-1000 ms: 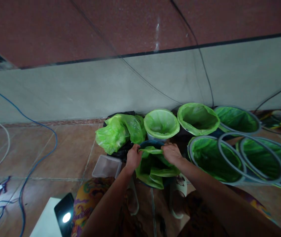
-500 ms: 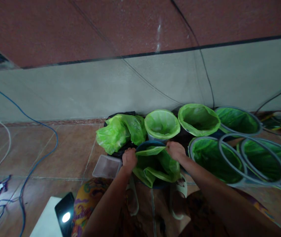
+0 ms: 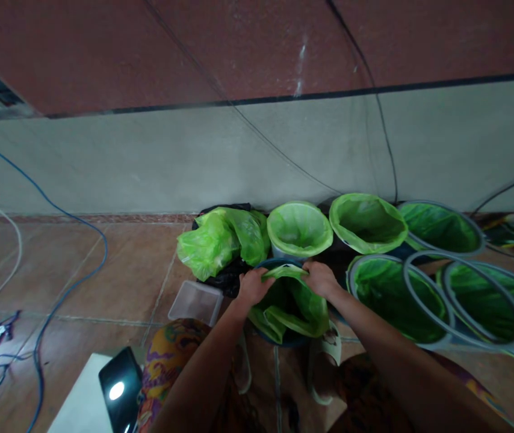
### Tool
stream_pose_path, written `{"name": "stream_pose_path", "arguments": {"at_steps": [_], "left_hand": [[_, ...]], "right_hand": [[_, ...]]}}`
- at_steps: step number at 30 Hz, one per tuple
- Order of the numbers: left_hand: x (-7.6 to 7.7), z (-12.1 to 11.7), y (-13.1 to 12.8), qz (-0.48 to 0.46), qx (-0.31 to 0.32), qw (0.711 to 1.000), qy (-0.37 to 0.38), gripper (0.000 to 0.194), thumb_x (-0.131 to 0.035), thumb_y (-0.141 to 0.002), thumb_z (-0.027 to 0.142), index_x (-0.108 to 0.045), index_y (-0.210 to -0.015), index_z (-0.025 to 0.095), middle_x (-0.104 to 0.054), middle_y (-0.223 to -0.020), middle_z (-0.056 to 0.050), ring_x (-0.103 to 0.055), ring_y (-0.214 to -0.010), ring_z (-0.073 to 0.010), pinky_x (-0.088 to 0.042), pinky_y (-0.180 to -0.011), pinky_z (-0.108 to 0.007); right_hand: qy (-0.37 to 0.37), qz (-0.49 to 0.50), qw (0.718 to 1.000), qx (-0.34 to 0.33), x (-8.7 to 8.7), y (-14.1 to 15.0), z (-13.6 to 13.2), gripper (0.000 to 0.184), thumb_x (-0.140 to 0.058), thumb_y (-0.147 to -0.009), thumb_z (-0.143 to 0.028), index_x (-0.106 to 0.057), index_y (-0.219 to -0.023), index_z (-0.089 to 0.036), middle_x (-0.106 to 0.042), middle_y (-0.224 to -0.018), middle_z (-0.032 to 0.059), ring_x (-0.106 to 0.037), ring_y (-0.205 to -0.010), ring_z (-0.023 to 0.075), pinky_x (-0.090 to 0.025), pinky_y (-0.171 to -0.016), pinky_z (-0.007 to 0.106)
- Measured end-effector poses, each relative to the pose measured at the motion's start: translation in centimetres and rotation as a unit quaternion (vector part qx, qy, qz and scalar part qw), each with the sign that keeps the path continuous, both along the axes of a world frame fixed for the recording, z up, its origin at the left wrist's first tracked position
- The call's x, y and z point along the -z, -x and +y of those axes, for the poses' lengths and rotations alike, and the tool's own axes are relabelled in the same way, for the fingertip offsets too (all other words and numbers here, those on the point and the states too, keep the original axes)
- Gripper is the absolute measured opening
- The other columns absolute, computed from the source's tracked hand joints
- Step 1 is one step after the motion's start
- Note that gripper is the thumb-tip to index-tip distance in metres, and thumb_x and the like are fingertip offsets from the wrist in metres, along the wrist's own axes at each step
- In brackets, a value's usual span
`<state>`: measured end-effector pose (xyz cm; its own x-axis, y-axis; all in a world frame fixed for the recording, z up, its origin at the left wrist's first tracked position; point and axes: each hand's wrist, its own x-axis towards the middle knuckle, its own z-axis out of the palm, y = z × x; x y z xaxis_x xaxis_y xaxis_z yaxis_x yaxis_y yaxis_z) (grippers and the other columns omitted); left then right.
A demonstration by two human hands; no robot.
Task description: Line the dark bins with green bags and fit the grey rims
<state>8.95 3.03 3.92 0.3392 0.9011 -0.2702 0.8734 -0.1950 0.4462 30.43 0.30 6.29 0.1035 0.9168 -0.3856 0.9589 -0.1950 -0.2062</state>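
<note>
A green trash bag [image 3: 304,313] hangs inside a dark blue bin [image 3: 284,344] on the floor between my feet. My left hand [image 3: 254,285] grips the bag's far edge on the left side. On the right, my right hand [image 3: 320,278] pinches the same edge near the bin's back rim. The bag's near side droops in loose folds over the front of the opening. Just behind stands a white bin lined with a green bag [image 3: 300,228]. Crumpled green bags [image 3: 221,240] lie to the left of it, on black plastic.
More lined bins stand to the right, including one by the wall [image 3: 368,222]; a loose grey ring [image 3: 413,282] rests across two. A clear plastic container [image 3: 196,302], a phone [image 3: 121,388], keys [image 3: 4,331] and a blue cable [image 3: 70,288] lie leftward.
My left hand has slid right along the bag's edge, closer to my right hand. The edge between them has bunched up. The view has shifted slightly.
</note>
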Motion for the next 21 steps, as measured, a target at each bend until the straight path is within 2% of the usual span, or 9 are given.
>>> {"name": "stream_pose_path", "arguments": {"at_steps": [5,9,12,15,18,21], "left_hand": [[-0.12,0.32,0.34,0.015,-0.005,1.000,0.007,0.020,-0.058,-0.090,0.034,-0.072,-0.098,0.023,-0.075,-0.099,-0.004,-0.067,-0.097,-0.0177,-0.045,-0.089,-0.028],[-0.36,0.55,0.56,0.006,-0.016,1.000,-0.019,0.017,-0.059,-0.087,0.027,-0.071,-0.097,0.020,-0.074,-0.102,-0.005,-0.067,-0.095,-0.0166,-0.046,-0.085,-0.025],[-0.42,0.62,0.61,-0.002,-0.015,1.000,-0.007,0.017,-0.060,-0.086,0.025,-0.071,-0.098,0.019,-0.074,-0.099,-0.005,-0.067,-0.093,-0.0168,-0.047,-0.085,-0.025],[-0.29,0.55,0.69,-0.031,-0.011,0.999,0.007,0.026,-0.067,-0.082,0.029,-0.070,-0.106,0.022,-0.074,-0.105,-0.004,-0.067,-0.096,-0.0165,-0.047,-0.087,-0.024],[-0.07,0.46,0.80,-0.057,0.008,0.998,0.008,0.041,-0.071,-0.078,0.043,-0.069,-0.115,0.024,-0.072,-0.114,-0.004,-0.065,-0.103,-0.0172,-0.047,-0.091,-0.025],[0.07,0.45,0.83,-0.042,0.020,0.999,0.005,0.032,-0.061,-0.087,0.046,-0.073,-0.106,0.023,-0.073,-0.107,-0.005,-0.066,-0.099,-0.0172,-0.047,-0.089,-0.025]], "right_hand": [[-0.002,0.024,1.000,0.005,0.08,-0.21,0.11,0.026,-0.056,-0.080,-0.017,-0.074,-0.098,-0.020,-0.074,-0.099,0.0052,-0.066,-0.096,0.0198,-0.044,-0.079,0.025],[-0.009,0.028,1.000,0.002,-0.04,-0.24,0.07,0.029,-0.055,-0.078,-0.014,-0.073,-0.100,-0.018,-0.074,-0.103,0.0063,-0.066,-0.099,0.0195,-0.044,-0.083,0.025],[-0.014,0.027,1.000,-0.004,-0.14,-0.12,0.00,0.029,-0.055,-0.078,-0.013,-0.073,-0.101,-0.017,-0.074,-0.103,0.0073,-0.065,-0.099,0.0197,-0.044,-0.084,0.025],[-0.011,0.027,1.000,0.001,-0.18,-0.06,0.00,0.029,-0.055,-0.080,-0.014,-0.073,-0.103,-0.018,-0.073,-0.104,0.0069,-0.065,-0.100,0.0192,-0.044,-0.085,0.024],[0.002,0.035,0.999,0.000,-0.14,-0.16,0.07,0.030,-0.057,-0.079,-0.017,-0.072,-0.105,-0.018,-0.073,-0.106,0.0067,-0.065,-0.102,0.0193,-0.044,-0.086,0.024],[0.020,0.079,0.997,0.003,0.00,-0.29,0.13,0.040,-0.067,-0.076,-0.027,-0.069,-0.114,-0.017,-0.072,-0.110,0.0073,-0.065,-0.102,0.0198,-0.045,-0.087,0.025]]}}
